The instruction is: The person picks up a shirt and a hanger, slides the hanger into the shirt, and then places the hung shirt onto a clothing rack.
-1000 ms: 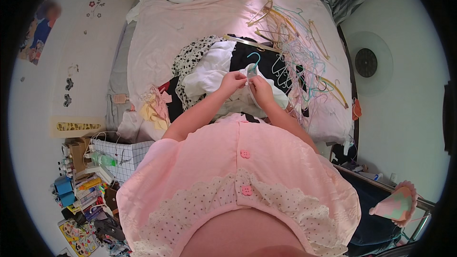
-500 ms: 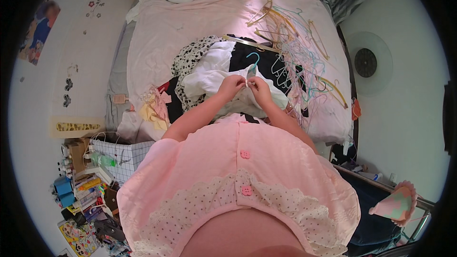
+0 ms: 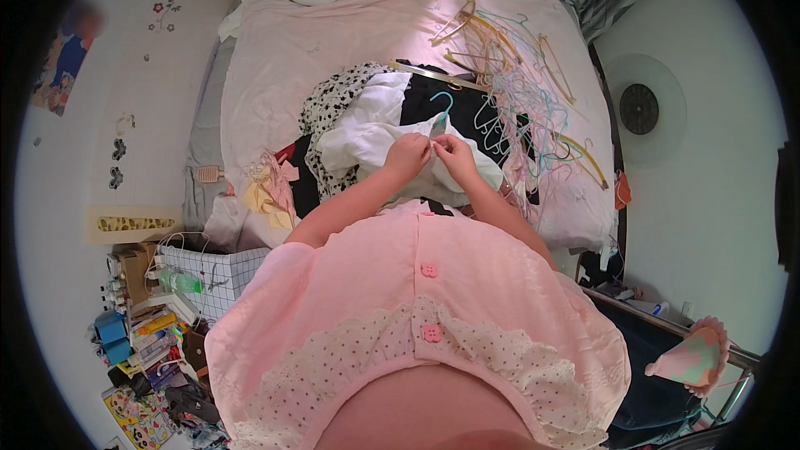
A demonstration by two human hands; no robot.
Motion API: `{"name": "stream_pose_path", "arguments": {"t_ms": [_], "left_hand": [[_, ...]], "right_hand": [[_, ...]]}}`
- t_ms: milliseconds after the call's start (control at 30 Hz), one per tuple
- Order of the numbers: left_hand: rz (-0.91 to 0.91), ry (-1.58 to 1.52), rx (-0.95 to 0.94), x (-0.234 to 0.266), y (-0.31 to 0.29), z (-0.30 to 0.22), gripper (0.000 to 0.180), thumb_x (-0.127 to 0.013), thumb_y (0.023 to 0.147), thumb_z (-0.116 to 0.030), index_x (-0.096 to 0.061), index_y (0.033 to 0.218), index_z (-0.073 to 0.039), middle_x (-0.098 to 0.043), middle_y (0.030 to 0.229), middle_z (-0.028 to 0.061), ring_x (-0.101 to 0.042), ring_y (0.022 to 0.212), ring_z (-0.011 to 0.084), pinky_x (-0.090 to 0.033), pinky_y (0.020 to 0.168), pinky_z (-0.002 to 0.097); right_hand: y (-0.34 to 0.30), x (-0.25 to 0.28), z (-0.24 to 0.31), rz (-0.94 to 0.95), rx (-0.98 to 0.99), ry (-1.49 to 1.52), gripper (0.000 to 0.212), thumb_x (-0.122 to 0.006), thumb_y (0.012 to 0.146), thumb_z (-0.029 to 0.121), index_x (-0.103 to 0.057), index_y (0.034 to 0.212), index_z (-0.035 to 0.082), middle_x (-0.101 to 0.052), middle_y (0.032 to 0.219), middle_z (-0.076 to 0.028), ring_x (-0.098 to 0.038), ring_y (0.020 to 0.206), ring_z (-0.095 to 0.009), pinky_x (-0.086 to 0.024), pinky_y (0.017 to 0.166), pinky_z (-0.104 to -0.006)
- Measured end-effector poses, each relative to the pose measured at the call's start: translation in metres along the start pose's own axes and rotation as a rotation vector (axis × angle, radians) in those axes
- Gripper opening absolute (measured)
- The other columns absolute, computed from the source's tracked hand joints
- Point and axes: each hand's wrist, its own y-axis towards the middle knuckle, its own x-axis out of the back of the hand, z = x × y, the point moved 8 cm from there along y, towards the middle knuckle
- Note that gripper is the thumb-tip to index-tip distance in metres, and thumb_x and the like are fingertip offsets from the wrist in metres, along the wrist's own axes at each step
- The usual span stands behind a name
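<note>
A white garment (image 3: pixel 358 146) lies in front of me on the bed, with a teal hanger (image 3: pixel 444 105) inside it and the hook sticking out at the neck. My left hand (image 3: pixel 407 155) is closed, its fingertips pinching the garment's front edge just below the hook. Right beside it, my right hand (image 3: pixel 455 158) pinches the same edge, and the fingertips of both hands nearly meet. Whether a button sits between the fingers is too small to tell. Beneath the white garment are black cloth (image 3: pixel 458 100) and a black-and-white spotted garment (image 3: pixel 333 100).
A tangle of hangers (image 3: pixel 517 92) covers the bed's right side. Yellow and pink clothing (image 3: pixel 273 187) lies to the left on the pink sheet (image 3: pixel 267 58). A checked box (image 3: pixel 233 273) and cluttered small items (image 3: pixel 158 333) stand at lower left. A round fan (image 3: pixel 640 110) is at right.
My left hand has turned slightly at the wrist and shifted a little, its knuckles more on top. The right hand stays at the same edge, and the garment and hanger have hardly moved.
</note>
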Motion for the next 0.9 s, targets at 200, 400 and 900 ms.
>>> {"name": "stream_pose_path", "arguments": {"t_ms": [200,400,900], "left_hand": [[0.097,-0.227,0.291,-0.017,-0.002,0.026,0.013,-0.060,0.070,-0.014,-0.055,0.069,-0.002,-0.053,0.064,0.0091,-0.053,0.061,0.0219,-0.042,0.055,0.0324],[0.402,-0.844,1.015,-0.059,-0.028,0.069,0.011,-0.059,0.077,-0.018,-0.057,0.077,-0.007,-0.049,0.063,-0.0020,-0.046,0.056,0.0082,-0.040,0.052,0.0231],[0.264,-0.342,0.298,-0.047,-0.007,0.085,0.016,-0.053,0.081,-0.019,-0.052,0.079,-0.003,-0.054,0.084,0.0045,-0.050,0.078,0.0176,-0.040,0.071,0.0288]], "right_hand": [[0.001,-0.001,-0.011,0.001,-0.018,0.100,0.013,-0.059,0.075,0.008,-0.056,0.086,0.002,-0.056,0.071,-0.003,-0.049,0.059,-0.010,-0.041,0.055,-0.0227],[-0.002,-0.009,0.005,0.051,0.003,0.039,0.018,-0.059,0.073,0.004,-0.049,0.089,0.003,-0.051,0.078,-0.001,-0.047,0.063,-0.008,-0.040,0.056,-0.0207],[0.007,0.033,-0.053,-0.155,-0.022,-0.281,0.036,-0.057,0.069,0.006,-0.048,0.103,0.003,-0.050,0.098,-0.014,-0.053,0.085,-0.025,-0.045,0.073,-0.0310]]}}
